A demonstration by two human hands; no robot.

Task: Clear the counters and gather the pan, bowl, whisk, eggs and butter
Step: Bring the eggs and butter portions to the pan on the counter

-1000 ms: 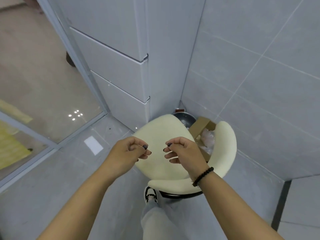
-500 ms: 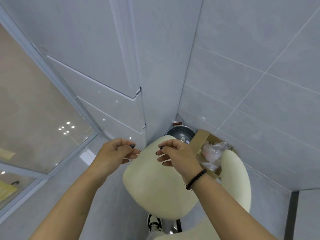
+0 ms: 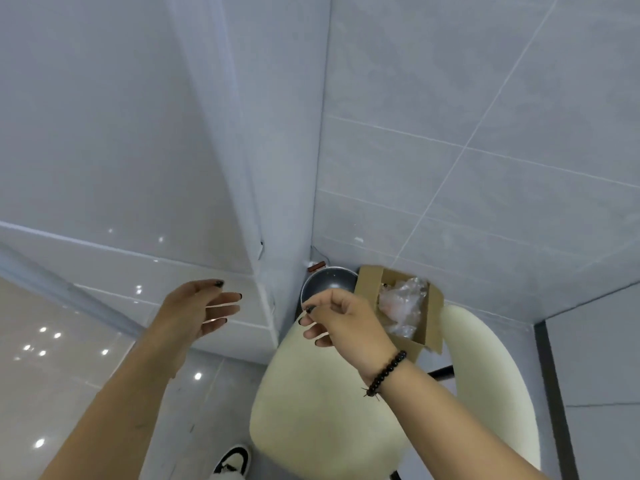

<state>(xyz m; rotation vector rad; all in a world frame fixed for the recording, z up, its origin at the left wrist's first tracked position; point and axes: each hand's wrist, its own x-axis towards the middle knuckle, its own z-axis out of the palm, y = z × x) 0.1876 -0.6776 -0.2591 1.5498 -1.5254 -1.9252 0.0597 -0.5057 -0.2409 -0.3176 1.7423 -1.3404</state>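
In the corner behind the cream chair [image 3: 322, 403], wedged between the cabinet side and the tiled wall [image 3: 485, 133], sits the pan [image 3: 327, 280]: dark, speckled interior, tilted up toward me, a reddish-brown handle stub showing at its far rim. Just beside it on the right stands an open cardboard box [image 3: 369, 287] with crumpled clear plastic wrap [image 3: 401, 303] inside. My reading: both are stowed here out of the way, which is why I reach over the chair's seat to get at them.

My right hand [image 3: 346, 320], a black bead bracelet [image 3: 386, 372] on the wrist, hovers over the pan's near rim. Thumb and forefinger are drawn together as if pinching, other fingers loosely curled; I see nothing between them, and whether the tips touch the rim I cannot tell. My left hand [image 3: 195, 311] is spread, fingers straight and parted, holding nothing, raised near the cabinet drawer front [image 3: 121, 268] — probably for balance or ready to help lift.

Bowl, whisk, eggs, butter: none in view. Judgement: gathering is at an early stage, pan first.

Risk: the pan leans in a tight gap; the box may tip when the pan comes out.
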